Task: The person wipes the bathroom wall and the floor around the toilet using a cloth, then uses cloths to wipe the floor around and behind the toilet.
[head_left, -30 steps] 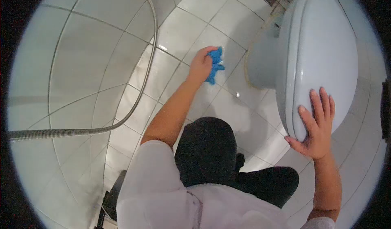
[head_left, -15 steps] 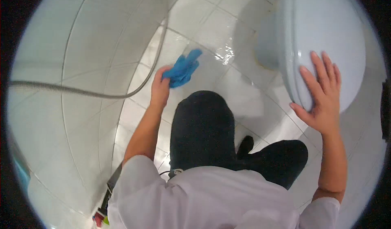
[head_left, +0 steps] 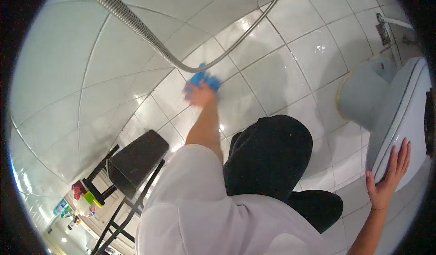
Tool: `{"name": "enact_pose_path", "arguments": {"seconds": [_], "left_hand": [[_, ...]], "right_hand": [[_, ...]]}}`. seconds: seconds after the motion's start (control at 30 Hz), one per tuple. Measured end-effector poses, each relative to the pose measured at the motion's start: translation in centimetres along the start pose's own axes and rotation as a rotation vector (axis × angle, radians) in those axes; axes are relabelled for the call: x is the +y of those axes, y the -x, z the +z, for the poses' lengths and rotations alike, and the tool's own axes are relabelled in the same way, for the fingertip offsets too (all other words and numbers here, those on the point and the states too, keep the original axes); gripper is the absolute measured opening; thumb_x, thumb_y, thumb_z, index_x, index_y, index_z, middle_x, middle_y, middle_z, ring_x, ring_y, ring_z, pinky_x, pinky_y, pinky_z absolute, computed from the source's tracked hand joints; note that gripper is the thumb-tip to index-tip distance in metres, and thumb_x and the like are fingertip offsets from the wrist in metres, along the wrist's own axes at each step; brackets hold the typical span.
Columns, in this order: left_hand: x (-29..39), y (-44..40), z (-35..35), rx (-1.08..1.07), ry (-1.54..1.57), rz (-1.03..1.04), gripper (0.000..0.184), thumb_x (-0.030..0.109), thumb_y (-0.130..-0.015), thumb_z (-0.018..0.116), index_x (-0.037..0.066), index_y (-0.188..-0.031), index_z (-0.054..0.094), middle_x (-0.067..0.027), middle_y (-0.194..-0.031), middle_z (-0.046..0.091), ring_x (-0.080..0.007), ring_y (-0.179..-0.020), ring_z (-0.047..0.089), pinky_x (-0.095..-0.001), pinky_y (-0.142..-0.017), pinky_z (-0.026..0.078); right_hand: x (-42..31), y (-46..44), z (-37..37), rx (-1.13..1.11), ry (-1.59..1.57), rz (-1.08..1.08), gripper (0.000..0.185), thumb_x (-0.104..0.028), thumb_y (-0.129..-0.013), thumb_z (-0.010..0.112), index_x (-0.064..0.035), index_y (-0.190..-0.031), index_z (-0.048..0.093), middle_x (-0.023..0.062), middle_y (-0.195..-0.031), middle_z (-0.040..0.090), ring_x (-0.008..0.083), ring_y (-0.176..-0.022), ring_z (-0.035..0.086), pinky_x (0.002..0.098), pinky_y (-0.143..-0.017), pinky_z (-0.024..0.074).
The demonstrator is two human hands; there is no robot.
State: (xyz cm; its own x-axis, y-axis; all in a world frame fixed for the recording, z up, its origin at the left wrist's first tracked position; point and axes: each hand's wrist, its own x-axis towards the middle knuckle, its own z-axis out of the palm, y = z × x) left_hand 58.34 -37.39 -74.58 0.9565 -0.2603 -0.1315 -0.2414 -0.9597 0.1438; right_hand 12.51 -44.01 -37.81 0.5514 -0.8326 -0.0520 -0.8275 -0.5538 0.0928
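A bright blue cloth [head_left: 198, 79] is bunched under my left hand [head_left: 200, 94], which is blurred by motion and low over the white floor tiles [head_left: 254, 85] near the wall's foot. The fingers are closed around the cloth. On the far right, my right hand [head_left: 390, 175] rests spread on the pale toilet lid [head_left: 402, 123], fingers apart and thumb over the rim. The toilet's base [head_left: 363, 91] stands on the tiles.
A metal shower hose [head_left: 150, 39] loops down in front of the tiled wall [head_left: 54, 51], passing just above the cloth. At lower left stand a dark bin-like container [head_left: 138, 162] and a black frame [head_left: 113, 218]. A pipe [head_left: 397, 22] runs behind the toilet.
My view has swung left, bringing the dark container into sight. The left hand has carried the cloth toward the wall, under the hose. My right hand has stayed on the toilet lid, nearer its front edge.
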Motion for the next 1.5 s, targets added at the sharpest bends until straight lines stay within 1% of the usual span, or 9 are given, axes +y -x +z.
{"name": "enact_pose_path", "arguments": {"seconds": [0.27,0.4,0.57,0.7,1.1,1.23,1.27,1.37,1.5], "left_hand": [[19.9,12.1,0.2,-0.532,0.626,1.176,0.020,0.008,-0.078,0.047,0.002,-0.095,0.056,-0.0201,-0.100,0.053,-0.0344,-0.097,0.049,-0.0420,-0.086,0.039],[13.6,9.9,-6.1,-0.742,0.662,1.196,0.028,0.006,-0.080,0.047,0.000,-0.107,0.050,-0.0226,-0.116,0.040,-0.0368,-0.106,0.043,-0.0396,-0.094,0.034],[-5.1,-0.9,-5.8,-0.412,0.854,0.366,0.043,0.018,-0.085,0.045,0.001,-0.124,0.037,-0.0193,-0.122,0.038,-0.0332,-0.113,0.037,-0.0418,-0.100,0.025],[-7.4,-4.9,-3.4,-0.065,-0.124,0.203,0.057,0.032,-0.083,0.050,0.010,-0.132,0.031,-0.0216,-0.137,0.024,-0.0425,-0.123,0.024,-0.0510,-0.098,0.026],[26.9,14.1,5.5,-0.233,0.236,1.019,0.055,0.030,-0.081,0.051,0.011,-0.131,0.036,-0.0123,-0.143,0.016,-0.0379,-0.131,0.009,-0.0604,-0.099,0.009],[35.0,15.3,3.0,-0.679,0.328,1.147,0.031,0.013,-0.077,0.050,0.010,-0.108,0.057,-0.0134,-0.120,0.047,-0.0328,-0.114,0.040,-0.0482,-0.093,0.033],[35.6,15.7,2.6,-1.053,0.393,1.177,0.026,0.008,-0.075,0.049,0.010,-0.097,0.063,-0.0139,-0.107,0.057,-0.0314,-0.103,0.052,-0.0435,-0.088,0.040],[32.4,17.4,1.7,-0.805,0.891,1.413,0.023,0.000,-0.071,0.045,0.008,-0.081,0.065,-0.0130,-0.083,0.063,-0.0294,-0.082,0.060,-0.0359,-0.081,0.045],[18.3,12.4,-3.7,-0.660,0.851,1.303,0.027,-0.001,-0.072,0.048,0.008,-0.094,0.061,-0.0118,-0.106,0.055,-0.0298,-0.104,0.049,-0.0369,-0.092,0.038]], "right_hand": [[-0.1,0.4,-0.2,-0.003,-0.013,0.000,0.069,-0.046,-0.077,0.054,-0.0126,-0.134,0.030,0.0204,-0.139,0.024,0.0405,-0.128,0.020,0.0524,-0.101,0.0155],[0.1,0.8,-0.4,-0.053,0.033,0.024,0.069,-0.047,-0.078,0.053,-0.0135,-0.134,0.030,0.0210,-0.139,0.024,0.0414,-0.128,0.020,0.0527,-0.101,0.0153],[-0.1,0.7,-0.1,-0.046,-0.002,0.047,0.069,-0.046,-0.077,0.052,-0.0162,-0.134,0.029,0.0206,-0.140,0.023,0.0430,-0.127,0.020,0.0548,-0.100,0.0149],[-0.1,0.9,0.0,-0.045,-0.015,0.068,0.069,-0.046,-0.076,0.054,-0.0182,-0.134,0.030,0.0203,-0.140,0.024,0.0435,-0.127,0.021,0.0552,-0.100,0.0150],[0.1,1.6,0.7,-0.040,-0.040,0.122,0.070,-0.049,-0.073,0.057,-0.0197,-0.132,0.033,0.0213,-0.139,0.026,0.0457,-0.126,0.022,0.0569,-0.099,0.0163],[0.3,1.8,0.5,-0.055,-0.052,0.113,0.070,-0.051,-0.072,0.057,-0.0191,-0.131,0.035,0.0220,-0.138,0.027,0.0467,-0.125,0.024,0.0570,-0.099,0.0169],[0.3,2.0,0.6,-0.052,-0.061,0.111,0.070,-0.051,-0.072,0.057,-0.0189,-0.130,0.036,0.0221,-0.137,0.027,0.0465,-0.125,0.024,0.0570,-0.099,0.0170],[0.3,2.0,0.9,-0.047,-0.064,0.110,0.069,-0.052,-0.072,0.058,-0.0183,-0.129,0.039,0.0224,-0.137,0.029,0.0457,-0.125,0.025,0.0569,-0.099,0.0165],[0.3,2.5,1.0,-0.053,-0.087,0.133,0.068,-0.052,-0.071,0.058,-0.0178,-0.128,0.040,0.0226,-0.136,0.030,0.0444,-0.125,0.025,0.0563,-0.100,0.0155]]}}
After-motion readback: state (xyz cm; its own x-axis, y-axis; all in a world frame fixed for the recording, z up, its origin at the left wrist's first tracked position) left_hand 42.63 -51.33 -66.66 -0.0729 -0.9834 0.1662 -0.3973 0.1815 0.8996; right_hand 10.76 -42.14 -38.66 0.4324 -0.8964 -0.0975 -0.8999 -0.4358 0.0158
